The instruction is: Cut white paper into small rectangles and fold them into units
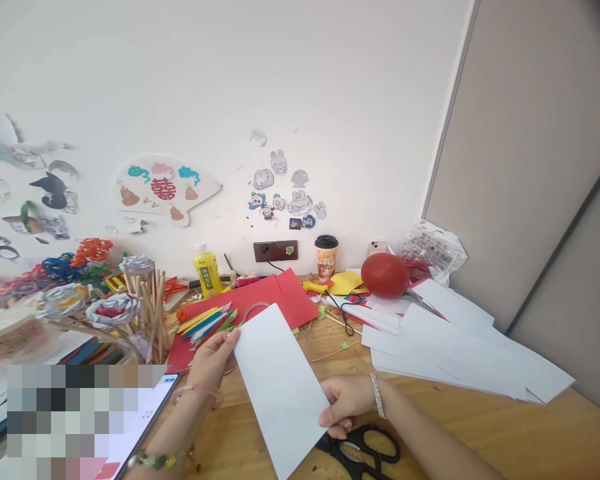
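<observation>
Leftward, paper flowers (113, 310) are bunched among wooden sticks (153, 313), and below them a lit device screen (153, 407) is partly masked. Beside it, the left forearm is angled up and to the right from the bottom edge, circled by a beaded bracelet (161, 460) and, nearer the wrist, a pink bangle (199, 396). The left hand (214, 353) is turned inward, and the left far corner of a white paper sheet (280, 387) is pinched by it, thumb laid on top and fingers curled under. Between the two hands, over the wooden surface (240, 427), the sheet is held at a slant, its face turned up. Its right edge, toward the near end, is gripped by the right hand (347, 400), the thumb pressed flat on the paper and the fingers folded beneath. Below that hand, black-handled scissors (365, 448) are partly covered by the sheet. The right wrist is ringed by a silvery bracelet (377, 395), and its forearm is stretched in from the lower right. Farther right, white paper pieces (450, 347) are spread in overlapping layers.
</observation>
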Motion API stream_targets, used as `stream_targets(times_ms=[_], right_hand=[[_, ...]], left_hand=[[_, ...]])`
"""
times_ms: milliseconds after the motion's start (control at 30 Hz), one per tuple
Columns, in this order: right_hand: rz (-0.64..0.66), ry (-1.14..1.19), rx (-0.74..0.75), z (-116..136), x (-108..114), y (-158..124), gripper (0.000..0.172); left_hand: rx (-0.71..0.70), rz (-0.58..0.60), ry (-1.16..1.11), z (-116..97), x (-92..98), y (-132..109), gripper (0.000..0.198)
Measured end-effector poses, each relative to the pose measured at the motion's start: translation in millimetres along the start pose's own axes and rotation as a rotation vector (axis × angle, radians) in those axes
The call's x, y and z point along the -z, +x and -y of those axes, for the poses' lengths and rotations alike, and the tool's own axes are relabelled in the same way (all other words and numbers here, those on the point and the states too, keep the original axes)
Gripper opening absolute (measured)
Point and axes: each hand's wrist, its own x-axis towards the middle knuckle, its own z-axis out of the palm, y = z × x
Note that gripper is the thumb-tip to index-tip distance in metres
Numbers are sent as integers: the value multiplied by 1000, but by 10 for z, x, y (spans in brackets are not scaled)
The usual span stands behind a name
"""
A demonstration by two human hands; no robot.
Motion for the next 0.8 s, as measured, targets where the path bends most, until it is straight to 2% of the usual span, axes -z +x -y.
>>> stream_targets(times_ms=[133, 233, 333, 433, 500, 567, 633, 733, 800], right_hand=[[-68, 0, 50, 51, -21, 3, 40], [-230, -43, 114, 111, -38, -11, 38], [-390, -88, 165, 177, -84, -20, 28], [-542, -128, 224, 251, -191, -4, 18], [-696, -285, 263, 304, -293, 16, 12], [-882, -587, 283, 355, -405, 37, 13], [-989, -897, 284, 392, -507, 56, 14], [-949, -1131, 286, 396, -617, 89, 30], [-914, -1212, 286, 367, -659, 121, 41]], left_hand=[[-14, -49, -60, -46, 1, -20, 41], [-27, -84, -120, -66, 21, -17, 42], [-46, -116, -166, -55, 43, 11, 39], [-29, -119, -184, 9, -14, 26, 33], [16, -72, -176, 74, -117, -7, 32], [79, 22, -164, 137, -250, -90, 36], [122, 104, -158, 180, -371, -210, 48], [162, 250, -141, 195, -472, -391, 66], [156, 271, -107, 182, -491, -471, 71]])
